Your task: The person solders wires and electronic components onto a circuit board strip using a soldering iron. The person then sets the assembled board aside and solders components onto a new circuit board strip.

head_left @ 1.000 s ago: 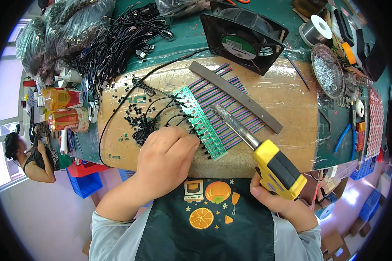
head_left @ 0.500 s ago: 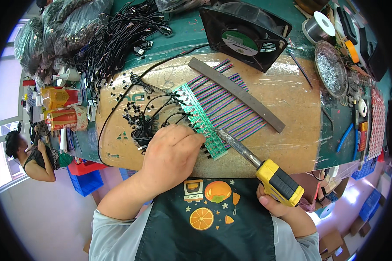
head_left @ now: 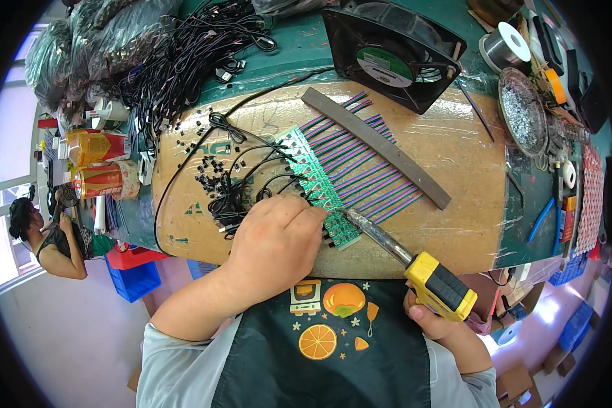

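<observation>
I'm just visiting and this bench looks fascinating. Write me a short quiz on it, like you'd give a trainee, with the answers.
1. Which hand holds the yellow-and-black soldering gun?

2. True or false: the long grey-brown bar lies across the multicoloured wires.

3. What is the soldering gun's metal tip closest to?
A) the black fan
B) the green circuit boards
C) the spool of wire

Key: 1. The right hand. 2. True. 3. B.

Green tabletop (head_left: 299, 49) under a brown board (head_left: 462, 180), a heap of black cables (head_left: 183, 61) and a wire spool (head_left: 500, 49)
</observation>
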`<action>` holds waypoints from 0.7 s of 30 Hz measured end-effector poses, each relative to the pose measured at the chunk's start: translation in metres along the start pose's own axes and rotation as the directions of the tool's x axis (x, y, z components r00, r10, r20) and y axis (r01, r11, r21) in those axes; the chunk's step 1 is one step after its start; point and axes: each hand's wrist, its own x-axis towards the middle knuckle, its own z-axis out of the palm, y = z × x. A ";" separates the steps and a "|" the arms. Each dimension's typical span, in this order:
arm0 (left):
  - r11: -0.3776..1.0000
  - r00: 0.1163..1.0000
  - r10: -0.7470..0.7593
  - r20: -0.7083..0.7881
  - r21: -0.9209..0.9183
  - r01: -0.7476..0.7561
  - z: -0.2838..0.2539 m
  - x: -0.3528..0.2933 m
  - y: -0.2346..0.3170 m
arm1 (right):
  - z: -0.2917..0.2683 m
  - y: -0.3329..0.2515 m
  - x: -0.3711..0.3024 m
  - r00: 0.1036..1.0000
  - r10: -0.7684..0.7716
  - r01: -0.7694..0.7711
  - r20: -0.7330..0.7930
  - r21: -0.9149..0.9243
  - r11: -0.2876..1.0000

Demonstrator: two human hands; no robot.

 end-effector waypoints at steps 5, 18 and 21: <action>1.000 1.000 0.012 0.006 0.003 -0.012 0.002 -0.001 0.000 | -0.001 0.010 -0.003 0.999 0.020 -0.021 0.043 0.008 1.000; 0.999 0.999 0.019 0.035 0.028 -0.020 0.000 0.000 0.002 | 0.003 0.007 0.001 1.000 -0.025 0.025 -0.012 -0.001 1.000; 0.999 0.999 0.016 0.040 0.038 -0.018 0.000 -0.001 0.002 | 0.004 0.010 -0.002 1.000 0.010 -0.010 0.012 0.076 0.997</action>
